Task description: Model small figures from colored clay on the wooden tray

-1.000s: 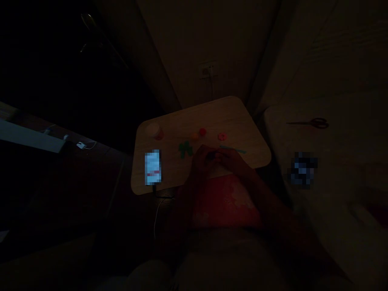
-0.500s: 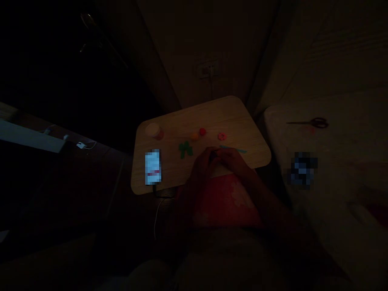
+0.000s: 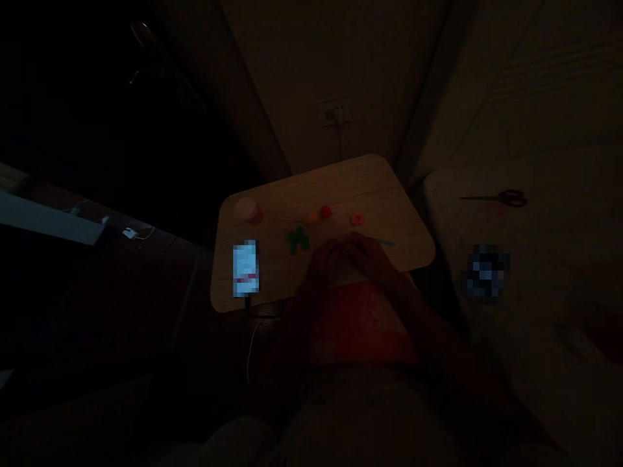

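Observation:
In dim light my left hand (image 3: 325, 259) and my right hand (image 3: 364, 251) meet over the near edge of a small wooden table (image 3: 277, 279). Fingers of both are curled together, and what lies between them is hidden. A thin blue strip (image 3: 387, 242) sticks out from behind my right hand. Beyond the hands lie a pink flower-like ring (image 3: 357, 219), a red ball-like piece (image 3: 326, 211) and an orange piece (image 3: 312, 219). Left of my left hand rests a green piece with several lobes (image 3: 298, 240).
A phone (image 3: 246, 268) with a lit, blurred screen lies at the table's left, its cable hanging off the edge. Behind it stands a pale-lidded tub (image 3: 248, 210). Scissors (image 3: 496, 197) lie on the pale surface to the right. A wall socket (image 3: 334, 113) is behind the table.
My right hand has shifted slightly left and turned over the left one, covering more of the blue strip. A dark bit seen between the hands before is now hidden.

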`<control>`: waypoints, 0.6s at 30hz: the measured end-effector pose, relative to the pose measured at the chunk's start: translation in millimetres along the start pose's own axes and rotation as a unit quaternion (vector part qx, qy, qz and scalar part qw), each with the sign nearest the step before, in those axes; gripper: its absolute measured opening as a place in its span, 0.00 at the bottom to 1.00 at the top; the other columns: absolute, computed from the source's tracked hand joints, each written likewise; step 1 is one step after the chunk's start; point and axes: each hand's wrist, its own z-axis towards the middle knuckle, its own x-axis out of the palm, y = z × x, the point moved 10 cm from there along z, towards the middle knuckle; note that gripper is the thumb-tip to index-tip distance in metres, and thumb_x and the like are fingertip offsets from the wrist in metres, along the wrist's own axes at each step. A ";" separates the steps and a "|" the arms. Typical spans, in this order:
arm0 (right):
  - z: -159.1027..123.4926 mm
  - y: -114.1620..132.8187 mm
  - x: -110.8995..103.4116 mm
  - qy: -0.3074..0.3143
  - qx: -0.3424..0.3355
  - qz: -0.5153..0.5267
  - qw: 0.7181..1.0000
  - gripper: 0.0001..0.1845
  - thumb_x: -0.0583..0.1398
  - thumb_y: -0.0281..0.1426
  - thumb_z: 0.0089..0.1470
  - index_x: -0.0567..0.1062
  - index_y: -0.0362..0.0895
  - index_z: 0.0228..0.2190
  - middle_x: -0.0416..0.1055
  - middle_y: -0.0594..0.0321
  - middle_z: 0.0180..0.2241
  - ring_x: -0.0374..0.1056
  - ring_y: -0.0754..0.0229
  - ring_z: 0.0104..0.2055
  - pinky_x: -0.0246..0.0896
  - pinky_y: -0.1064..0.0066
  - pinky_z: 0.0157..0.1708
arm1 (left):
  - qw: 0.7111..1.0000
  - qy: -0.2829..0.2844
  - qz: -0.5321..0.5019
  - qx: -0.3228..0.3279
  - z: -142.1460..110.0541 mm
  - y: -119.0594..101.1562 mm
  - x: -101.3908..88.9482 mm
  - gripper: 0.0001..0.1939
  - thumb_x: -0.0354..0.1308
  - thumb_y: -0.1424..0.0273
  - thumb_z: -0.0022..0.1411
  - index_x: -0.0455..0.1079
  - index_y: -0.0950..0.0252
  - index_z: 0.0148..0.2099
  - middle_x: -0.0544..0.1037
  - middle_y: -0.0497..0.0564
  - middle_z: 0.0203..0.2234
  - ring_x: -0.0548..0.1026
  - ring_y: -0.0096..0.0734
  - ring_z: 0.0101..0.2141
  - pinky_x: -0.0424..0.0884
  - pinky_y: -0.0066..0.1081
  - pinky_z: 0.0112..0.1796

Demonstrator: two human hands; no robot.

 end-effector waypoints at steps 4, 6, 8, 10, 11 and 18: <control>-1.8 9.3 5.8 0.036 -0.036 0.019 0.999 0.21 0.65 0.39 0.55 0.72 0.47 0.49 0.73 0.63 0.33 0.68 0.58 0.34 0.63 0.68 0.36 | 0.999 -0.003 -0.027 -0.017 0.9 9.1 0.4 0.24 0.50 0.51 0.69 0.68 0.64 0.29 0.71 0.48 0.22 0.67 0.29 0.25 0.66 0.31 0.30; -3.3 14.0 10.0 0.062 -0.058 0.014 0.996 0.23 0.66 0.37 0.54 0.74 0.47 0.51 0.77 0.60 0.38 0.71 0.55 0.40 0.66 0.65 0.42 | 0.998 -0.026 -0.045 -0.037 -0.2 16.3 -2.7 0.24 0.51 0.51 0.68 0.70 0.64 0.29 0.72 0.48 0.22 0.68 0.30 0.26 0.66 0.31 0.29; -4.3 16.0 9.7 0.064 -0.074 0.009 0.995 0.20 0.66 0.36 0.55 0.77 0.48 0.50 0.78 0.57 0.44 0.73 0.53 0.46 0.66 0.62 0.47 | 0.996 -0.046 -0.062 -0.052 -2.2 21.2 -5.3 0.24 0.51 0.52 0.68 0.72 0.65 0.31 0.75 0.49 0.24 0.70 0.31 0.27 0.68 0.31 0.30; -4.5 13.9 5.8 0.043 -0.075 0.004 0.996 0.17 0.65 0.36 0.56 0.79 0.48 0.47 0.79 0.55 0.46 0.73 0.52 0.47 0.67 0.60 0.49 | 0.994 -0.061 -0.061 -0.061 -4.0 22.1 -7.6 0.24 0.50 0.53 0.69 0.72 0.65 0.31 0.75 0.50 0.24 0.71 0.32 0.28 0.68 0.32 0.31; -4.3 11.6 3.3 0.030 -0.071 0.000 0.997 0.15 0.65 0.36 0.56 0.81 0.47 0.45 0.79 0.55 0.44 0.74 0.52 0.46 0.67 0.61 0.48 | 0.994 -0.065 -0.053 -0.064 -4.6 21.3 -8.5 0.24 0.48 0.53 0.70 0.71 0.65 0.30 0.75 0.50 0.24 0.71 0.32 0.28 0.68 0.32 0.31; -2.1 4.5 -3.3 -0.015 -0.045 -0.021 0.999 0.11 0.63 0.39 0.57 0.80 0.44 0.36 0.78 0.57 0.35 0.72 0.56 0.35 0.64 0.66 0.37 | 0.998 -0.065 0.014 0.008 -3.8 -5.7 -11.9 0.18 0.54 0.54 0.68 0.67 0.62 0.51 0.75 0.50 0.33 0.73 0.34 0.34 0.70 0.33 0.38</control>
